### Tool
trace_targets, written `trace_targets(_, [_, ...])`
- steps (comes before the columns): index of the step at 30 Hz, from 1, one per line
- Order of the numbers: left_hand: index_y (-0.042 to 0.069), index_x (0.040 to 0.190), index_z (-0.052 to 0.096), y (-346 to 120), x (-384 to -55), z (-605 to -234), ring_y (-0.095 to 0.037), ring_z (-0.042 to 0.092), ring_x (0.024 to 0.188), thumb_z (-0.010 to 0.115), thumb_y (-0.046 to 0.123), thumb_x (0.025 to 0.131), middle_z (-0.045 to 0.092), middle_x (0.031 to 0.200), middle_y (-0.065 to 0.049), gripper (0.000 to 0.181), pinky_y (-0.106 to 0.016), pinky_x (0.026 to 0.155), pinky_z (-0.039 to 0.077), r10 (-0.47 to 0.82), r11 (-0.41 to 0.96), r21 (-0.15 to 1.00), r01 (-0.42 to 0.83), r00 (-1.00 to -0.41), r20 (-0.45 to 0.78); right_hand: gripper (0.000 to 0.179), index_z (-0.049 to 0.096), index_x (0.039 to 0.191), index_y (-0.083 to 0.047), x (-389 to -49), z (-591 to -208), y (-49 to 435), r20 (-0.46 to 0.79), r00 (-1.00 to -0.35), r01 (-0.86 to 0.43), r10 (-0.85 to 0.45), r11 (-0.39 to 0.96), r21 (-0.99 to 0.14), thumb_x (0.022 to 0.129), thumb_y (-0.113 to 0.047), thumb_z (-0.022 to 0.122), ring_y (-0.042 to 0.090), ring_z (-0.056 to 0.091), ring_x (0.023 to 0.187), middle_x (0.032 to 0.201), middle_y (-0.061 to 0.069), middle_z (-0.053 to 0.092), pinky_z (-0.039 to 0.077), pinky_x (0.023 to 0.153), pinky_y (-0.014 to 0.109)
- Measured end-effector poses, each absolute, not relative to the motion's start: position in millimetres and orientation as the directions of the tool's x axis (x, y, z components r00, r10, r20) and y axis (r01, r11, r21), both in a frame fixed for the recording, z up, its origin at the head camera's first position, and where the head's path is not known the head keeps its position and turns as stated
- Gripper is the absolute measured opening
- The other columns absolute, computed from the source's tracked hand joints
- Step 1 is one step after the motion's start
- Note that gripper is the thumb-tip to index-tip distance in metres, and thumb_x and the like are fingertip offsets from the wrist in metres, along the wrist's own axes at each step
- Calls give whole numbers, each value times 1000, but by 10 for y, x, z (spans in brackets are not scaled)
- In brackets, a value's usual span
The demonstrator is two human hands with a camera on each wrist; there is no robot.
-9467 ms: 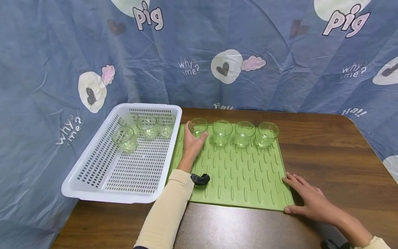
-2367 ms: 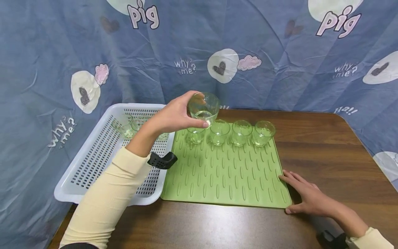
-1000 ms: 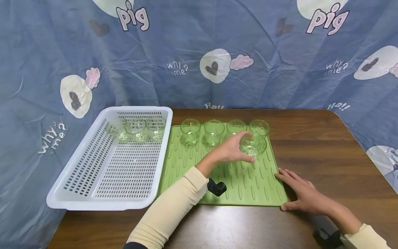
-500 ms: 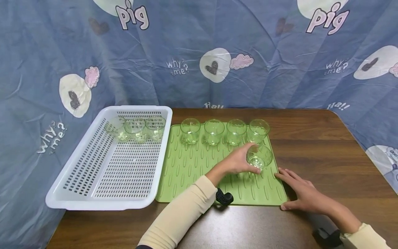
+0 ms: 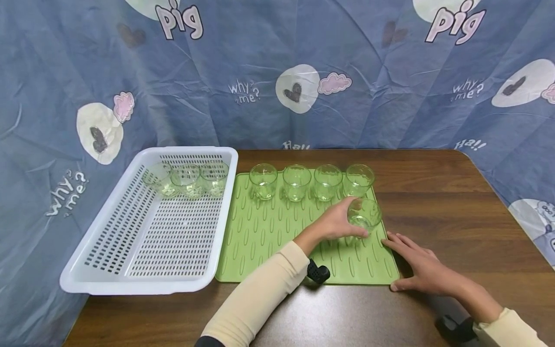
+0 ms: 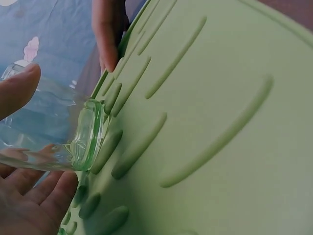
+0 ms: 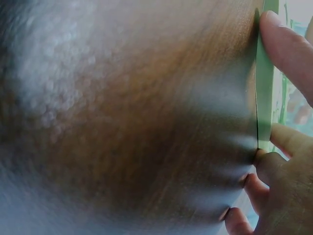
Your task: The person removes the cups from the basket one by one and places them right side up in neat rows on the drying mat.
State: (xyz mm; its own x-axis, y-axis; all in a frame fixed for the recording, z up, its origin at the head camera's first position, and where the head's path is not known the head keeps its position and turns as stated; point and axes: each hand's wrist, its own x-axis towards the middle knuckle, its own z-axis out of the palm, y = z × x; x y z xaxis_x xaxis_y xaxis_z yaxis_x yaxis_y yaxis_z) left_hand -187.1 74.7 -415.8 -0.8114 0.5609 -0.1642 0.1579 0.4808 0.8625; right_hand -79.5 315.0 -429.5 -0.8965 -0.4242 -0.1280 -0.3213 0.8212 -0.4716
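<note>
My left hand (image 5: 334, 221) grips a clear drinking glass (image 5: 365, 214), thumb on one side and fingers on the other. The glass is upright over the right part of a green ribbed mat (image 5: 277, 241), just in front of the rightmost glass (image 5: 359, 180) of a back row. In the left wrist view, the base of the held glass (image 6: 88, 132) is right at the mat surface. My right hand (image 5: 427, 270) lies at the mat's right edge, fingers spread; in the right wrist view its thumb (image 7: 286, 49) and index finger touch that edge.
Several matching glasses stand upright along the mat's back edge, the leftmost glass (image 5: 263, 182) near the basket. A white perforated basket (image 5: 225, 212) on the left holds 3 glasses at its back. Brown wooden tabletop (image 5: 442, 193) surrounds the mat; a blue printed cloth (image 5: 368, 120) hangs behind.
My left hand released the row's leftmost glass, then brought another from the basket across the row to the mat's right side and lowered it. The basket holds one fewer. My right hand stayed.
</note>
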Motion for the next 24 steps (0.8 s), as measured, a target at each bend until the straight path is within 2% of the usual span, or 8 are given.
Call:
trace_targets(10, [20, 151, 36, 820, -1908, -4103, -23, 56, 131, 87, 30, 75, 56, 146, -2, 92, -37, 111, 46, 579, 534, 814, 228, -801, -156, 99, 41, 150, -12, -794, -4292, 3153, -122, -896, -329, -427, 823, -464, 70, -52, 84, 44, 32, 142, 159, 20, 33, 35, 90, 74])
trace_targets(19, [20, 151, 36, 823, -1918, -4086, -23, 59, 126, 87, 25, 75, 56, 146, -3, 91, -35, 109, 47, 581, 543, 810, 219, -795, -174, 99, 41, 149, -12, -805, -4280, 3151, -125, -892, -333, -433, 820, -466, 70, -53, 84, 45, 32, 141, 159, 20, 33, 36, 90, 73])
trace_targets(24, [17, 156, 27, 798, -1910, -4061, -26, 55, 131, 88, 27, 74, 52, 149, -8, 103, -38, 112, 45, 577, 591, 764, 259, -798, -176, 99, 41, 149, -12, -791, -4306, 3171, -98, -894, -350, -437, 819, -455, 69, -52, 84, 44, 33, 141, 158, 21, 35, 36, 90, 73])
